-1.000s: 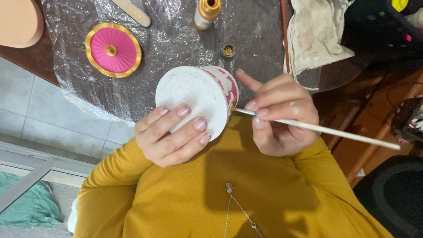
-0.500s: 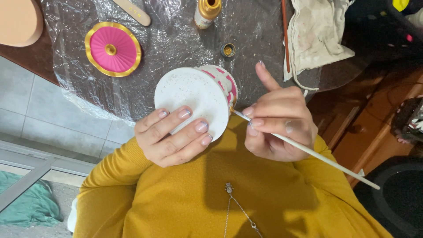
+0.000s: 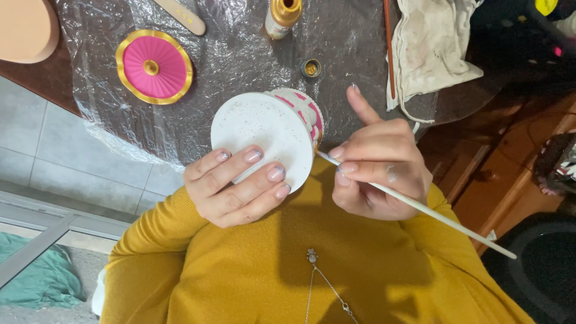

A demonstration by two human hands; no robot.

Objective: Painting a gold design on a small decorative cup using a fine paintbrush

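1. The round pot (image 3: 267, 129) is white on its flat base, which faces the camera with fine specks on it; its side wall carries pink stripes on white.
2. The pot is held on its side between the two hands, in front of the mustard-yellow sweater (image 3: 288, 264) and at the near edge of the plastic-covered table (image 3: 240, 54).
3. The left hand (image 3: 234, 189) grips the pot, four fingers spread across the lower part of the base.
4. The right hand (image 3: 375, 171) is closed around a thin white brush (image 3: 420, 207), index finger raised; the brush tip meets the pot's side wall just beside the fingertips.
5. Count beyond the hands: one pink disc with a gold rim (image 3: 154, 66), beyond the left hand; one gold paint bottle (image 3: 282, 17); one small gold cap (image 3: 311, 68) just beyond the pot; one wooden stick (image 3: 180, 15); one stained cloth (image 3: 429, 45) beyond the right hand.
6. One thin reddish stick (image 3: 389, 48) lies beside the cloth.
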